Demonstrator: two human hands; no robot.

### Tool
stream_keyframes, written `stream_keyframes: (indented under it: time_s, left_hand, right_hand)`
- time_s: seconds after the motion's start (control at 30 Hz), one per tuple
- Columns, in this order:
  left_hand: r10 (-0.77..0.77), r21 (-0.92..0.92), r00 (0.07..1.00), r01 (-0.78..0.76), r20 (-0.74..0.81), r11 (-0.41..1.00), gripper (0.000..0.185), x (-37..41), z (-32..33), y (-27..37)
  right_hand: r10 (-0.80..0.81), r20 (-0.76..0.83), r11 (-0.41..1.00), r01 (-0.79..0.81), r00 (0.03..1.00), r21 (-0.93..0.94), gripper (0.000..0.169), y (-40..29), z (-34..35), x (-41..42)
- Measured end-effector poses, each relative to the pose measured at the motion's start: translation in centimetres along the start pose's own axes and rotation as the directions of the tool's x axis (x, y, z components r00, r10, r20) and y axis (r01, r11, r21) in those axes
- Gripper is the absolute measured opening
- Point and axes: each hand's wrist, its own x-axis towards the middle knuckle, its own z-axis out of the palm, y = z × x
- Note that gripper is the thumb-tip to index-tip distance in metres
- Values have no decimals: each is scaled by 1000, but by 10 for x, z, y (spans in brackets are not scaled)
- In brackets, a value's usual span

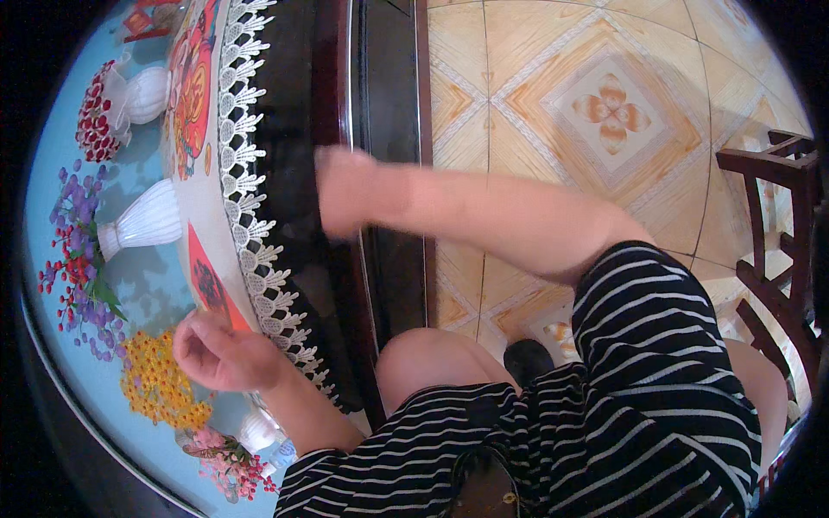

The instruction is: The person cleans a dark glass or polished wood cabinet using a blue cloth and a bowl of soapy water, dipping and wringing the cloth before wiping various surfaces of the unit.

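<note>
My left hand is over the edge of the white, lace-trimmed cloth, beside a red printed paper piece and yellow artificial flowers. Its fingers are curled, with thumb and fingertips close together; no object shows in them. Blurred by motion, my right hand is above the dark glossy furniture edge. Its fingers look folded, and whatever they may hold is hidden.
White ribbed vases with purple and red artificial berries stand on a light blue surface. A red berry bouquet and pink flowers are nearby. A dark wooden chair stands on the tiled floor at right.
</note>
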Motion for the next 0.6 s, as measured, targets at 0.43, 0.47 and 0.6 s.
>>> stream_keyframes:
  time_s: [0.43,0.47,0.6]
  left_hand:
    - [-144,-109,990,143,-1,984,9,9,12,0]
    - [-143,-99,990,142,1,985,9,8,7,-3]
    - [-122,-48,992,123,17,991,9,8,15,1]
  right_hand:
    - [121,-701,879,-404,703,-254,37,104,-44,-6]
    - [191,-395,892,-327,899,-313,46,73,-43,-11]
    - [-32,-192,987,1,981,-160,36,-7,31,-14]
